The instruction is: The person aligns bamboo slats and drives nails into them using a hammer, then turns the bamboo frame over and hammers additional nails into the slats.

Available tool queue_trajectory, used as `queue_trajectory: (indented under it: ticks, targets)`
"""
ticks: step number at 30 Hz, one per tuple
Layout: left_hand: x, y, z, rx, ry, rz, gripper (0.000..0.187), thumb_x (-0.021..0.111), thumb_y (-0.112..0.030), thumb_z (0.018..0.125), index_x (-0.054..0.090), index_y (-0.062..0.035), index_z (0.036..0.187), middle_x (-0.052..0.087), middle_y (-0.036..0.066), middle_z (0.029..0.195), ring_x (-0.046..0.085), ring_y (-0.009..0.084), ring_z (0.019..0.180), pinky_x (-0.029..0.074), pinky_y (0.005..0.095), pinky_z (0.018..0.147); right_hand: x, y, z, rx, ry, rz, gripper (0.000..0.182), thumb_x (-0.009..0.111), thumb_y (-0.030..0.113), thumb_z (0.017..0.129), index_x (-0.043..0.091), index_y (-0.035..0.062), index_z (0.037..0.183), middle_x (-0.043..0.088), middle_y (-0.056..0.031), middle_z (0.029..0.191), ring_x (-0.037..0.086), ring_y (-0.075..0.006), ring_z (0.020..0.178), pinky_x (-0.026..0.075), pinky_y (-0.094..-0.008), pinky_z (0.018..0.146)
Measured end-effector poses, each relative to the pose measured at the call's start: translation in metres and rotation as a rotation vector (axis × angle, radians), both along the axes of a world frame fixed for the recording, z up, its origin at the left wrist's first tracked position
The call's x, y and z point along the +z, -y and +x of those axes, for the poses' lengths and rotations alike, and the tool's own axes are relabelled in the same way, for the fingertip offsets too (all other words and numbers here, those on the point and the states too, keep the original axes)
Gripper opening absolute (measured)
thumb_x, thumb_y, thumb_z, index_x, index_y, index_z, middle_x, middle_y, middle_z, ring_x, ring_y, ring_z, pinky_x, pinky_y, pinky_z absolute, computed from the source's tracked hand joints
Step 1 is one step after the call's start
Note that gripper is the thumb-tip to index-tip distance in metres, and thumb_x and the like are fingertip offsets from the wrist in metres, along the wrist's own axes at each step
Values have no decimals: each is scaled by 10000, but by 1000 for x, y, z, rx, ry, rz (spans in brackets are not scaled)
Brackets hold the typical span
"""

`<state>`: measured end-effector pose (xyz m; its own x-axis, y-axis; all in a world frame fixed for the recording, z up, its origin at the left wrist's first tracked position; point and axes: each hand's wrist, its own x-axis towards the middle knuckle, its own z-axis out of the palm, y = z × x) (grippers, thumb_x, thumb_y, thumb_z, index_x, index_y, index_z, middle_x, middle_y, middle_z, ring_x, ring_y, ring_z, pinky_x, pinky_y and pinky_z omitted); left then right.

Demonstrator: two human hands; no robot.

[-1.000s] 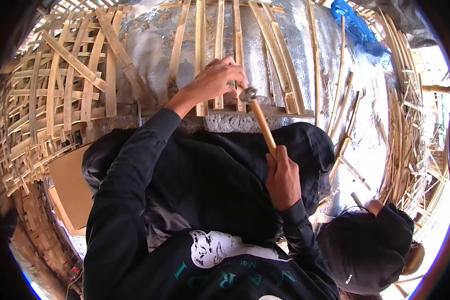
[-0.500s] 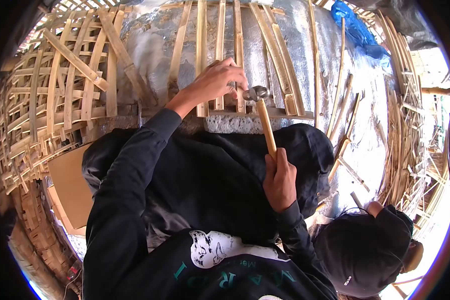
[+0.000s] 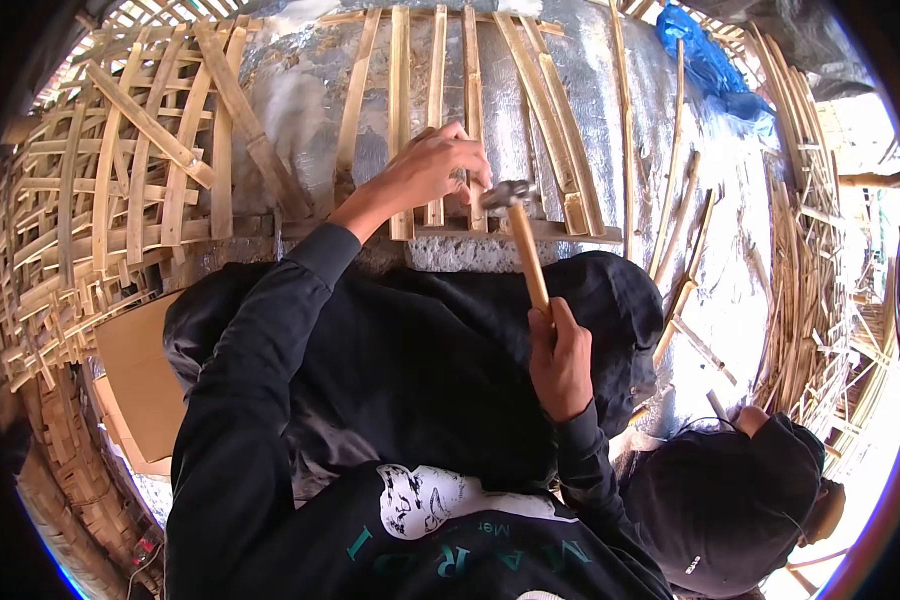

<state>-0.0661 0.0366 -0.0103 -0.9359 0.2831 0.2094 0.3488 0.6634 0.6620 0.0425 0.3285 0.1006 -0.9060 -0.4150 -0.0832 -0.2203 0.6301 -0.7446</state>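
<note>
My right hand (image 3: 562,360) is wrapped round the wooden handle of a hammer (image 3: 526,250). The metal head, slightly blurred, is beside a bamboo strip (image 3: 473,90), close to the fingertips of my left hand (image 3: 438,165). That left hand is bent over the strip with its fingers drawn together; whatever they pinch, if anything, is too small or hidden to name. Several upright bamboo strips lie side by side, their near ends on a wooden crosspiece (image 3: 560,230) in front of my knees. A pale rough block (image 3: 460,254) shows under the crosspiece.
Woven bamboo lattice (image 3: 150,190) covers the left side, above a cardboard box (image 3: 140,370). Loose bamboo sticks (image 3: 690,260) and a blue plastic sheet (image 3: 705,55) lie to the right. Another person in a dark top (image 3: 720,500) is close by at lower right.
The hammer head has dipped slightly toward the strip and my left fingers. My left hand stays at the same strip, and the view has shifted a little.
</note>
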Motion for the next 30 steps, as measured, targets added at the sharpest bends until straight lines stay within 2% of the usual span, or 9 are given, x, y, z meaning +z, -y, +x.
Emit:
queue_trajectory:
  ticks: [12, 14, 15, 18, 22, 26, 28, 29, 30]
  targets:
    - [1, 3, 2, -16, 11, 17, 280, 892, -90, 730, 815, -181, 983, 744, -107, 1064, 592, 196, 1082, 533, 395, 1043, -17, -8, 5, -121, 27, -72, 221, 600, 93, 1085, 467, -11, 943, 501, -288, 723, 508, -515, 650, 373, -472, 541]
    - [0, 1, 0, -15, 27, 22, 282, 898, -107, 731, 816, -210, 981, 736, -122, 1053, 589, 195, 1076, 541, 405, 1038, -18, -17, 3, -24, 93, -42, 237, 593, 100, 1092, 462, -12, 928, 484, -268, 712, 446, -464, 593, 366, -454, 538]
    - [0, 0, 1, -6, 12, 14, 284, 903, -108, 729, 816, -217, 977, 737, -129, 1062, 589, 192, 1080, 541, 404, 1043, -19, -18, 2, -61, 111, -81, 236, 580, 112, 1101, 465, -9, 935, 456, -240, 695, 374, -382, 571, 353, -434, 537]
    - [0, 0, 4, 9, 20, 14, 309, 903, -79, 719, 822, -205, 990, 746, -124, 1083, 593, 191, 1090, 548, 387, 1050, -17, -12, 6, -203, 102, -153, 237, 570, 125, 1109, 473, -7, 937, 440, -221, 691, 335, -320, 581, 349, -418, 539]
    - [2, 2, 1, -17, 0, 17, 331, 894, -57, 720, 830, -193, 1015, 753, -116, 1099, 598, 189, 1105, 553, 376, 1064, -20, -20, 4, 15, 77, -19, 248, 568, 132, 1110, 462, -11, 938, 449, -254, 703, 343, -457, 634, 374, -453, 551]
    - [-2, 1, 2, -3, 30, 49, 258, 901, -113, 738, 799, -204, 958, 739, -142, 1079, 597, 193, 1102, 539, 395, 1035, -20, -17, 5, -97, 153, -119, 252, 575, 128, 1106, 458, -10, 931, 461, -268, 716, 364, -477, 645, 379, -453, 555]
    - [-3, 3, 2, 9, 39, 16, 264, 904, -115, 736, 799, -205, 960, 738, -141, 1080, 594, 190, 1098, 534, 394, 1044, -19, -12, 7, -142, 188, -130, 257, 572, 135, 1109, 458, -6, 926, 442, -275, 732, 336, -459, 652, 376, -440, 558]
    - [-5, 4, 2, -9, 17, 13, 267, 901, -121, 734, 799, -205, 966, 738, -139, 1080, 592, 194, 1094, 536, 395, 1038, -23, -16, 5, -19, 77, -86, 282, 571, 162, 1118, 465, 3, 911, 436, -202, 678, 355, -326, 567, 372, -407, 546]
    - [-3, 4, 0, -27, -8, 11, 270, 899, -128, 733, 799, -206, 971, 739, -137, 1080, 590, 198, 1090, 538, 395, 1033, -21, -19, 4, -22, 72, -87, 282, 571, 162, 1118, 465, 3, 911, 436, -202, 678, 355, -326, 567, 372, -407, 546]
